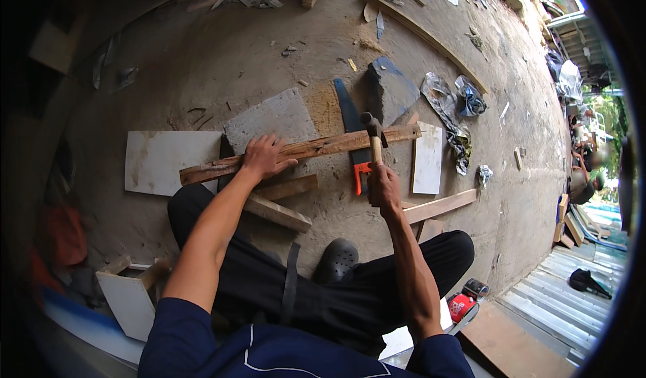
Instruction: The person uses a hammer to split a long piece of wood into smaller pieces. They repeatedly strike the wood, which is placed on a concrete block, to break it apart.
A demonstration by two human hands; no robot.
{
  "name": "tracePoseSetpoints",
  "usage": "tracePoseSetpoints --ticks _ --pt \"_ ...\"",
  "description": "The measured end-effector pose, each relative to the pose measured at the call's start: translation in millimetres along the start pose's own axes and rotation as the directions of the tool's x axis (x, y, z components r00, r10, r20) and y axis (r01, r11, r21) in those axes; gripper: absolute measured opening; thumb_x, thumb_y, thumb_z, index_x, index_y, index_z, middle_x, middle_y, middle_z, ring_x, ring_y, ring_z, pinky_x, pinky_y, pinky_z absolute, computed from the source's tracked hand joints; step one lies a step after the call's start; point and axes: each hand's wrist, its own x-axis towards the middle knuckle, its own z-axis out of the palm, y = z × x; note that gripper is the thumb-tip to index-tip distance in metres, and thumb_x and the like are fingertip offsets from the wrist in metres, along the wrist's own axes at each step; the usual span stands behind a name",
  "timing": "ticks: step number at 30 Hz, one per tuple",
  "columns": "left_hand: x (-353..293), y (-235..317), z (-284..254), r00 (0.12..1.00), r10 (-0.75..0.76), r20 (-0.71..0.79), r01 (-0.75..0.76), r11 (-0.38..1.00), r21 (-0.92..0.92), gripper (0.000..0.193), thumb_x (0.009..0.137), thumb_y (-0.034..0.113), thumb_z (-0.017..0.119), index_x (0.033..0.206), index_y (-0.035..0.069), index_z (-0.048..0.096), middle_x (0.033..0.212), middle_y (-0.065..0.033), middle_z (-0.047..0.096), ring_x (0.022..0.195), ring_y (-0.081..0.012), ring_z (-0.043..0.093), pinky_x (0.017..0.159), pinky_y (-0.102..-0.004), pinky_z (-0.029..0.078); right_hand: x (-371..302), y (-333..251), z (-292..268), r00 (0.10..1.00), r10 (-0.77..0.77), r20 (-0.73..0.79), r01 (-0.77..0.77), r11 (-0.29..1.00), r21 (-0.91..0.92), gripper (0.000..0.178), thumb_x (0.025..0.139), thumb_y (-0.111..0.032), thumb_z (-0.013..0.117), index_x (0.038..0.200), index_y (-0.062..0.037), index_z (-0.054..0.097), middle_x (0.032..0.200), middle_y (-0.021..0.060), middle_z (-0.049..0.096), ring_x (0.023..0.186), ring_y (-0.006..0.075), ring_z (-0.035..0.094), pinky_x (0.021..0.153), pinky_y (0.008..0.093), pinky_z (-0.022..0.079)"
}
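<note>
Our left hand point(263, 156) rests spread on the wooden batten point(330, 145), lying left-to-right along the concrete block's point(270, 115) near edge, our right hand point(384, 188) gripping a hammer point(376, 149).

The one view, a wide fisheye on the person's head, looks steeply down at close range over the left hand point(264, 156) and right hand point(384, 188), taking in the lap point(323, 311) toward six o'clock, the floor point(222, 55) stretching to twelve, and bright greenery point(611, 112) near three.
</note>
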Motion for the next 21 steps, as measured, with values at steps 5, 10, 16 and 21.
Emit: tracePoseSetpoints --ticks 5,10,16,21 --pt "-0.8 4.0 11.6 0.995 0.074 -0.073 -0.070 0.996 0.053 0.069 0.082 0.070 0.055 0.113 0.009 0.062 0.103 -0.0121 0.058 0.101 -0.0300 0.055 0.085 -0.0437 0.041 1.5 30.0 10.8 0.985 -0.136 0.106 0.129 0.989 0.073 0.041 0.096 -0.021 0.062 0.126 -0.0044 0.038 0.085 0.0042 0.057 0.051 0.0107 0.050 0.042 0.0267 0.043" --pt "6.8 10.9 9.5 0.999 0.040 -0.006 -0.039 0.992 0.124 0.070 0.080 0.067 0.060 0.110 0.004 0.058 0.104 -0.0131 0.056 0.103 -0.0304 0.054 0.088 -0.0438 0.041 -13.1 21.2 16.7 0.989 0.048 0.139 -0.053 0.998 0.030 0.032 0.096 -0.024 0.061 0.116 -0.0069 0.042 0.073 0.0013 0.051 0.047 0.0090 0.047 0.038 0.0267 0.040" --pt "10.0 10.1 3.7 0.995 -0.057 0.083 0.049 0.993 0.105 0.079 0.072 0.057 0.075 0.126 0.004 0.051 0.114 -0.0115 0.054 0.111 -0.0282 0.050 0.094 -0.0436 0.040 -12.0 32.2 22.0 0.991 0.078 0.110 -0.068 0.994 -0.089 0.031 0.096 -0.034 0.062 0.103 -0.0065 0.049 0.068 0.0002 0.049 0.046 0.0107 0.049 0.039 0.0287 0.043" --pt "10.6 14.2 3.1 0.984 -0.097 0.149 0.086 0.993 0.078 0.080 0.069 0.047 0.082 0.127 0.004 0.049 0.116 -0.0111 0.052 0.113 -0.0279 0.049 0.095 -0.0422 0.039 -7.6 41.4 15.2 0.992 0.017 0.123 -0.028 0.995 0.094 0.027 0.097 -0.028 0.060 0.107 -0.0075 0.045 0.072 0.0028 0.051 0.047 0.0123 0.051 0.037 0.0284 0.042"
